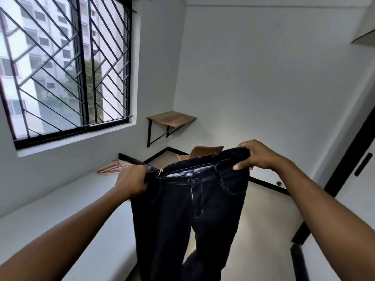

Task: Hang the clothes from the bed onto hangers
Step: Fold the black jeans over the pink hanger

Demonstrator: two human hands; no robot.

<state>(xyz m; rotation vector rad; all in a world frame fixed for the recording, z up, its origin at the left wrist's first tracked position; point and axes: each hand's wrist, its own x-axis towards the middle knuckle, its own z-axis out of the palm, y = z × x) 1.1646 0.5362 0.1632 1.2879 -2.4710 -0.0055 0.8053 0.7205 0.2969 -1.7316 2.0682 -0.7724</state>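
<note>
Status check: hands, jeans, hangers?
Left hand and right hand grip the jeans at the waistband, legs hanging free. Pink hangers lie untouched on the bed, beyond the left hand. No obstruction seen.

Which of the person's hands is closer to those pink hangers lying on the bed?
Left. The left hand grips the jeans at the waistband, close by the hangers; the right hand grips the waistband's other end, across the jeans from them.
</note>
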